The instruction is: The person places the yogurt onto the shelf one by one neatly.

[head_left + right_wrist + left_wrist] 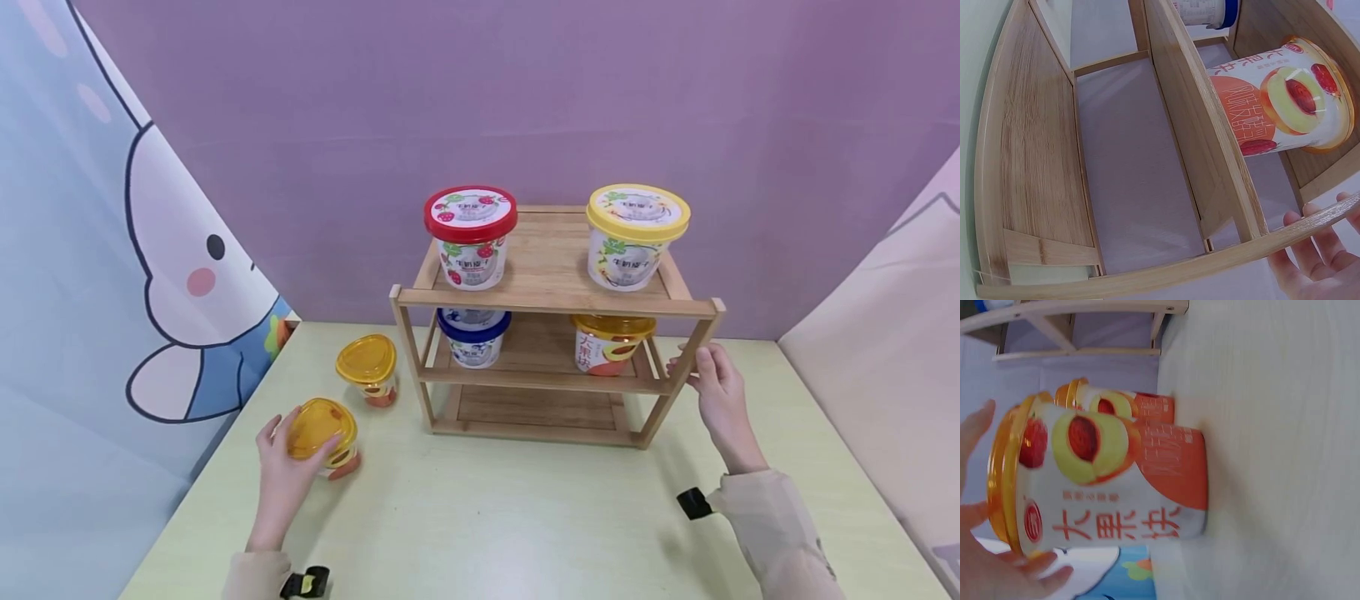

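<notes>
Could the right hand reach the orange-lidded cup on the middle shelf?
Probably yes: the right hand holds the rack near the cup, whose front is unblocked, though it would likely let go first.

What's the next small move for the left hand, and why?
I'd probably lift the nearer yellow-lidded cup straight up a little: the left hand grips it by the lid, and the right hand holds the wooden rack. The second yellow-lidded cup stands close behind on the table, so lifting before moving sideways would likely avoid a knock.
</notes>
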Demonstrator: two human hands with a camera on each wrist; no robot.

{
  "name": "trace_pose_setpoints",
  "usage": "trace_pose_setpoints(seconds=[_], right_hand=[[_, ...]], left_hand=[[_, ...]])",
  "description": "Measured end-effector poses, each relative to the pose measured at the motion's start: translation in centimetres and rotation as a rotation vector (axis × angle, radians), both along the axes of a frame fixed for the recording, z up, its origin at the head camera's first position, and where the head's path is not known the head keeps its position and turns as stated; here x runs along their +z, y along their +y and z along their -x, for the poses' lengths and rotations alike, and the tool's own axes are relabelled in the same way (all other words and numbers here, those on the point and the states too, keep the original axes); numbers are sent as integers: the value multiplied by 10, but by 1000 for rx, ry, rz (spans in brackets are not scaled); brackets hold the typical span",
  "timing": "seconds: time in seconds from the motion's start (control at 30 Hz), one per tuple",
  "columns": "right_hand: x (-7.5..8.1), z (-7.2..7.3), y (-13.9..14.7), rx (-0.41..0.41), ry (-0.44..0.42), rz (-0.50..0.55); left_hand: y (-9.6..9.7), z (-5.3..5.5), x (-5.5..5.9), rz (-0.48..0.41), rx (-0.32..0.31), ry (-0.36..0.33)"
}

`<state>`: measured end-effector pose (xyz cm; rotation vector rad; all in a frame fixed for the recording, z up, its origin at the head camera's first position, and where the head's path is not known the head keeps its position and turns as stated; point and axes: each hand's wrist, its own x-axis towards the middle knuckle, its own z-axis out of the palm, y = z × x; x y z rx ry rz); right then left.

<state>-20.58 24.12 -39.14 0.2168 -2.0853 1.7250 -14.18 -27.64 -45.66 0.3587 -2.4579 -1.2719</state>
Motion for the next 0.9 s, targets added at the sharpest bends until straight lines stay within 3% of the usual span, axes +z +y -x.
trace_pose_setpoints(seconds=[0.07, 0.23, 0.3, 0.4, 0.47, 0.53, 0.63, 0.7, 0.9], right_hand=[[0, 0, 0, 1, 9, 17], [0, 1, 0, -2, 14, 42], [0, 1, 0, 1, 10, 43], [0, 0, 0, 4, 7, 39], [1, 0, 0, 3, 6, 39], [1, 0, -1, 0, 4, 41], [1, 0, -1, -6, 1, 40], [1, 0, -1, -10, -2, 33], [0, 0, -1, -6, -2, 47]], left_hand=[[-9, 1, -11, -48, -1, 12], [-39, 11, -53, -145, -29, 14], [-46, 13, -62, -215, -44, -14], [-46, 10, -58, -351, -60, -65], [-40, 5, -46, -422, -45, -102], [-33, 1, -34, -479, -40, -116], [-27, -1, -29, -504, -22, -125], [-27, 0, -32, -502, -43, -139], [-41, 11, -64, -521, -15, -141]])
